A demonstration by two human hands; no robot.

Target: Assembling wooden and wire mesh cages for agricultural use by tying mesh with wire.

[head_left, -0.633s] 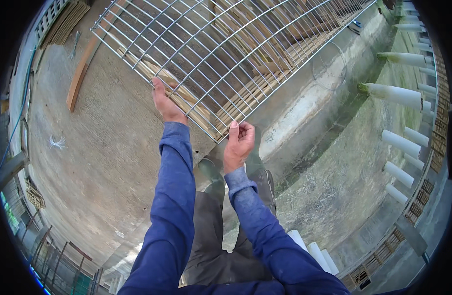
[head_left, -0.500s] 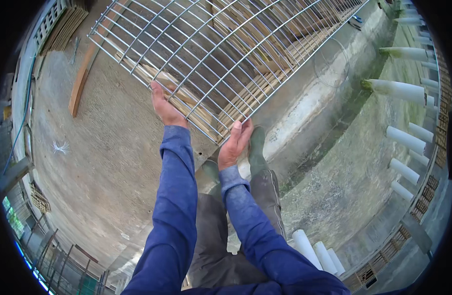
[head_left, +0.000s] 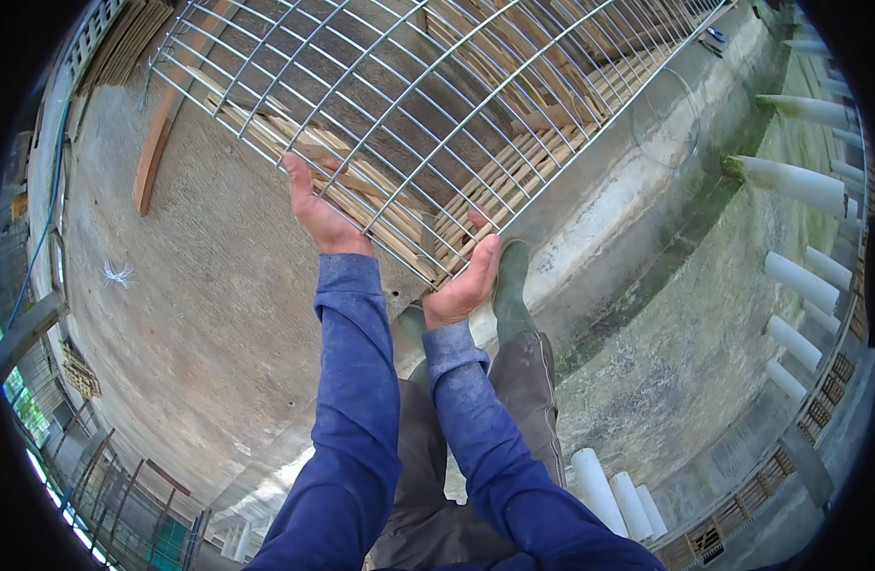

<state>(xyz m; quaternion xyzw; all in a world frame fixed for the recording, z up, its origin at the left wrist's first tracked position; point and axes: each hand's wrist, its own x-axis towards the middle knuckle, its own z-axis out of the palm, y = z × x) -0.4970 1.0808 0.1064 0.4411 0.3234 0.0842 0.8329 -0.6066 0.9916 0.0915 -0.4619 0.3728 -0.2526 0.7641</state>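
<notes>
A metal wire grid panel [head_left: 589, 143] spans the upper middle, its near corner pointing toward me. My left hand [head_left: 323, 211] is closed on its left edge, thumb over the outer wire and fingers reaching underneath. At the right edge, close to that corner, my right hand [head_left: 464, 285] grips the panel; a fingertip shows through the grid. Beneath the panel lies a frame of pale wooden slats [head_left: 528, 186], seen between the wires. Whether panel and slats touch, I cannot tell.
A reddish-brown plank [head_left: 154, 157] lies on the concrete floor to the left, near a tuft of white strands [head_left: 118, 274]. Right of me runs a low concrete ledge [head_left: 599, 238]. White pipes [head_left: 789, 181] stick out along the right side. Blue-handled pliers [head_left: 713, 38] rest at the upper right.
The panel has come slightly nearer, its near corner shifting down and right. My right hand has turned and wrapped further round the edge. My left hand keeps its grip.
</notes>
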